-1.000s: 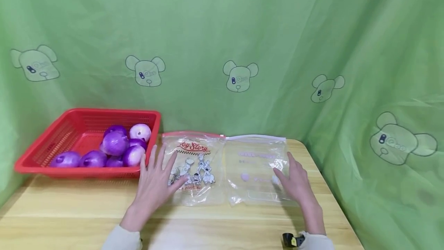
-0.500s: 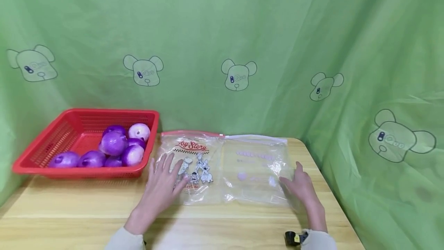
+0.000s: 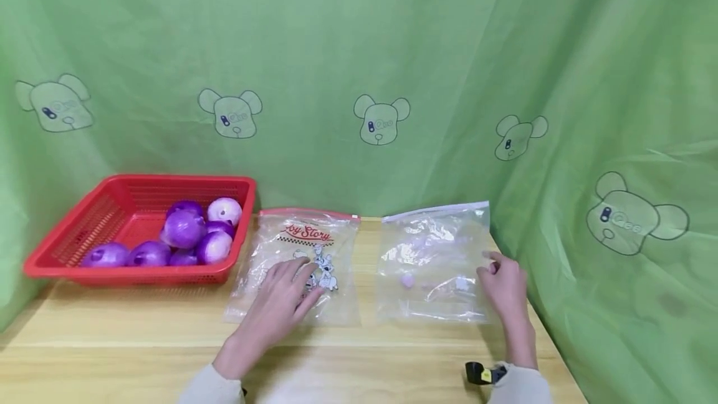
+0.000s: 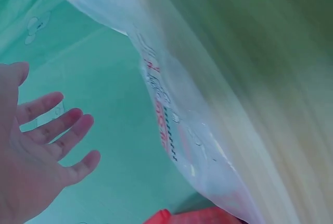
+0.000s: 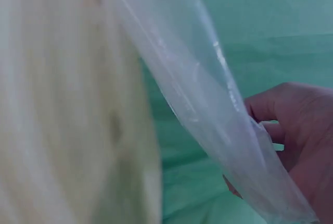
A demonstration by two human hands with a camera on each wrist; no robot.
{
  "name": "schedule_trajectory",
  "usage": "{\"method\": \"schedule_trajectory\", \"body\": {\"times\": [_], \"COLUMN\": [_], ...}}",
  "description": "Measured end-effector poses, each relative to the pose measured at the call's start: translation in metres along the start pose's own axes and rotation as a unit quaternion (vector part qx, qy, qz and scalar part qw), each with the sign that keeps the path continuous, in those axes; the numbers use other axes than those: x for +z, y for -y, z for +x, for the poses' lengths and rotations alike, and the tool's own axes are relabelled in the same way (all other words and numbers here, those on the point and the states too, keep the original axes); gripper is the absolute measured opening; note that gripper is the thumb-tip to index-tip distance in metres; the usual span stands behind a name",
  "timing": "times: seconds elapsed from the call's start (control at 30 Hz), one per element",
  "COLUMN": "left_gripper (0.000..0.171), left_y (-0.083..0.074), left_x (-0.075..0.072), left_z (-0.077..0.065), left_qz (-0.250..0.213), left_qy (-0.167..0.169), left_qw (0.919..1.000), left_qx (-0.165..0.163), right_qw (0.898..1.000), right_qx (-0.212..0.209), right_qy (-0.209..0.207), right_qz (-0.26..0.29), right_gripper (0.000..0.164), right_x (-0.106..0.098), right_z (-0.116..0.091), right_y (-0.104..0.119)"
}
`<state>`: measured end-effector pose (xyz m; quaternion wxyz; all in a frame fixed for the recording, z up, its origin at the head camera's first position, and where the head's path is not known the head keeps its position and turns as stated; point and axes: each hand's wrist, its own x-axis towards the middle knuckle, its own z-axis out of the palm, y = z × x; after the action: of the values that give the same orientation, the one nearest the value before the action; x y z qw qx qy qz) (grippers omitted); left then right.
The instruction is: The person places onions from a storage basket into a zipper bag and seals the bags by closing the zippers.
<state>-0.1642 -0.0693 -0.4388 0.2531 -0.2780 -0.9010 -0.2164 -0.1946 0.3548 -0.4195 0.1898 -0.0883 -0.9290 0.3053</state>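
Note:
A clear zip bag [image 3: 404, 254] with a pale lilac top strip is lifted at its right side. My right hand [image 3: 505, 285] pinches that side edge, and in the right wrist view its fingers [image 5: 263, 104] curl at the film. To the left lies a second clear zip bag [image 3: 348, 235] with a red top strip, "Toy Story" lettering and cartoon figures. Over its lower left part is my left hand [image 3: 280, 301], fingers spread and relaxed. The left wrist view shows those fingers [image 4: 73, 135] holding nothing, with the printed film beside them.
A red plastic basket [image 3: 62, 248] with several purple onions [image 3: 185, 229] stands at the left. Behind the wooden table [image 3: 140, 335] hangs a green curtain [image 3: 314, 30], which also runs along the right edge.
The right hand has taken hold of the lilac-strip bag's edge and drawn it right and up, leaving a gap between the bags. The left hand has slid right over the printed bag.

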Motion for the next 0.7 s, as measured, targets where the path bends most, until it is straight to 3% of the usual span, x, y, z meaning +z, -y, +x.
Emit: {"method": "schedule_trajectory", "body": {"times": [0.13, 0.33, 0.57, 0.7], "left_gripper": [0.042, 0.045, 0.056, 0.057], "left_y": [-0.009, -0.016, -0.022, -0.028], "left_x": [-0.003, -0.009, -0.012, -0.017], "left_z": [0.002, 0.01, 0.024, 0.028], "left_qz": [-0.028, -0.084, -0.1, -0.139], "left_qy": [0.01, 0.013, -0.007, 0.005], "left_qw": [0.9995, 0.9958, 0.9949, 0.9896], "left_qx": [-0.012, -0.034, -0.004, -0.038], "right_qw": [0.998, 0.986, 0.966, 0.962], "right_qx": [-0.021, -0.108, -0.195, -0.206], "right_qy": [-0.055, -0.129, -0.16, -0.171], "right_qz": [0.012, 0.019, 0.046, 0.05], "right_gripper": [0.046, 0.049, 0.051, 0.05], "right_x": [-0.013, -0.024, -0.032, -0.037], "right_z": [-0.004, -0.008, -0.021, -0.027], "right_y": [0.019, 0.049, 0.079, 0.092]}}
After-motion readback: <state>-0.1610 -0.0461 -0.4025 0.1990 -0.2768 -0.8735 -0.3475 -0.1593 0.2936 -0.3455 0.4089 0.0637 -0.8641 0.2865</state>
